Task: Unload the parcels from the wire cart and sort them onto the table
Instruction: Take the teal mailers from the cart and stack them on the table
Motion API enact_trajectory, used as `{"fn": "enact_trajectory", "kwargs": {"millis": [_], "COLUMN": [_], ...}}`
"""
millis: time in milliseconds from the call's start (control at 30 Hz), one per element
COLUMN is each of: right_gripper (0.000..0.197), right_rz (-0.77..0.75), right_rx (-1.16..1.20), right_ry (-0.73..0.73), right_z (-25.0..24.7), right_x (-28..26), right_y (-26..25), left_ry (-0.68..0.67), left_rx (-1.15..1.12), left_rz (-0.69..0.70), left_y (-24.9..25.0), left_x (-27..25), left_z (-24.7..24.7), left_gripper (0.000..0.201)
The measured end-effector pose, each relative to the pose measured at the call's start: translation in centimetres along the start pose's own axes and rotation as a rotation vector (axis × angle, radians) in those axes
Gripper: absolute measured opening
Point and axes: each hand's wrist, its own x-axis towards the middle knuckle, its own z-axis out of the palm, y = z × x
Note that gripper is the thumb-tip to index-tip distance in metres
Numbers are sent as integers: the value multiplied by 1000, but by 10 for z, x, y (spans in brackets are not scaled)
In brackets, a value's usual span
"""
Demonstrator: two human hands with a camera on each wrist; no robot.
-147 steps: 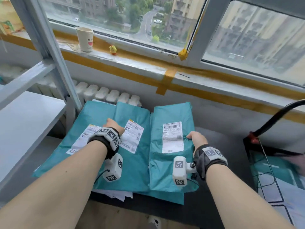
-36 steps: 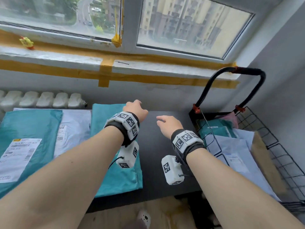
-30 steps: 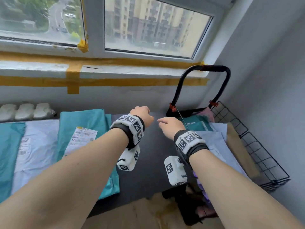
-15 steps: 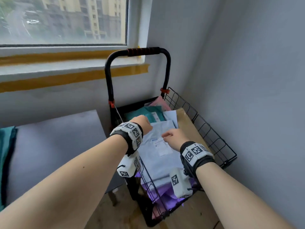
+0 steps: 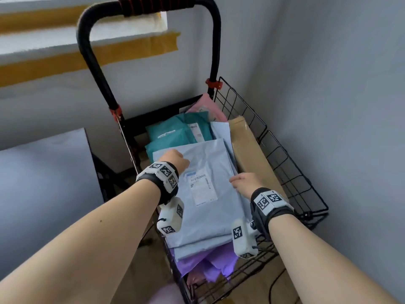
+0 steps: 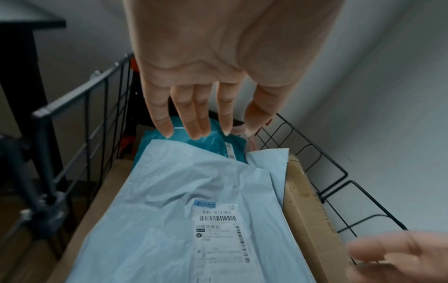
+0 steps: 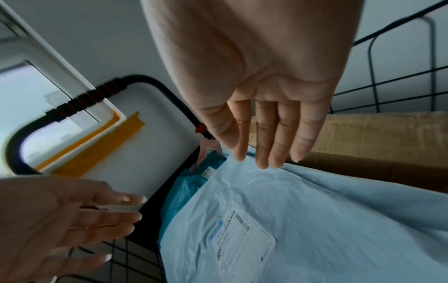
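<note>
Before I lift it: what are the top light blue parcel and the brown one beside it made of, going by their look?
Light blue parcel: seemingly thin plastic film, a soft mailer; it creases and gleams faintly, with a paper label stuck on. Brown parcel: likely corrugated cardboard, matte, with straight stiff edges. Both hands, left hand and right hand, hover open.

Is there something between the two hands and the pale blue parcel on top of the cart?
Nothing visible. The pale blue plastic mailer with the white label lies on top of the pile in the black wire cart, uncovered. The left hand and right hand hover open above it.
</note>
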Motion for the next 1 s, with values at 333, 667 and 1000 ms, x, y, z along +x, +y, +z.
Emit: {"fn": "enact_trajectory", "kwargs": {"millis": [333,667,1000], "right_gripper": [24,55,32], "right_rz": [-49,61,35], "right_rx": [-128,-133,53], "right_ry": [-68,-34,-148], "right_z": [35,94,75], "right_x": [133,210,208], "right_y": [-114,-145,-159], "left_ry": [120,52,-6], "left_rx": [-206,-378,-348], "left_rz": [-306,-518,-383], "left_y": [-16,-57,-66], "left_x": [135,200,199], "left_z": [-26,-16,-26], "left_gripper": [51,72,42]}}
